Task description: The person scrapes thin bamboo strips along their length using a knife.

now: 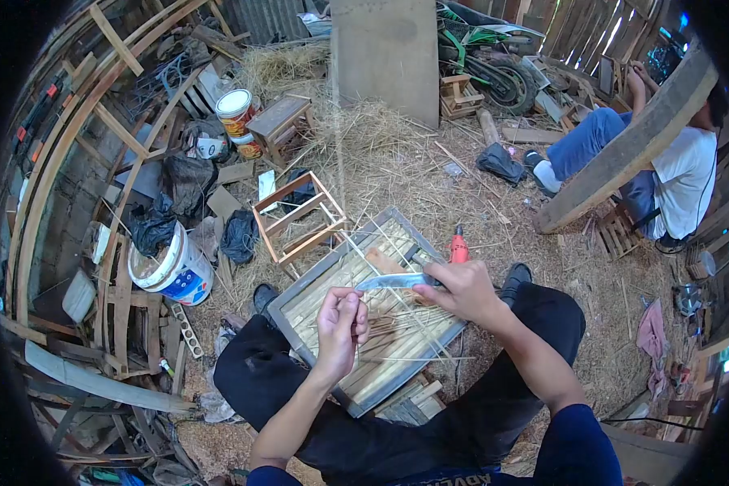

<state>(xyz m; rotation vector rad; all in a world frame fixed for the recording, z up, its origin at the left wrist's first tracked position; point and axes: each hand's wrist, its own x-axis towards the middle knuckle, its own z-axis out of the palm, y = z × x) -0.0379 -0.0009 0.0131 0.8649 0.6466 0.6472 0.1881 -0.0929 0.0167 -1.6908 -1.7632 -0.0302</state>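
My right hand (466, 289) is wrapped round the handle of a knife (390, 281) with a curved, shiny blade. The blade points left, across the front of my body. At its tip is my left hand (342, 326), fingers curled and thumb pressed in; what it pinches is too thin to make out. Below both hands lies a low slatted wooden table (282, 309) with a dark border, between my legs. Several thin, light strips (413, 328) are scattered over the slats, and a flat brown wood piece (383, 261) lies beyond the blade.
A red tool (459, 245) stands by the table's far right edge. An open wooden frame (287, 253) is beyond its left corner. A white bucket (158, 271) is at left. Another person (680, 174) sits at right, behind a slanted post (624, 154). Straw (381, 134) covers the floor.
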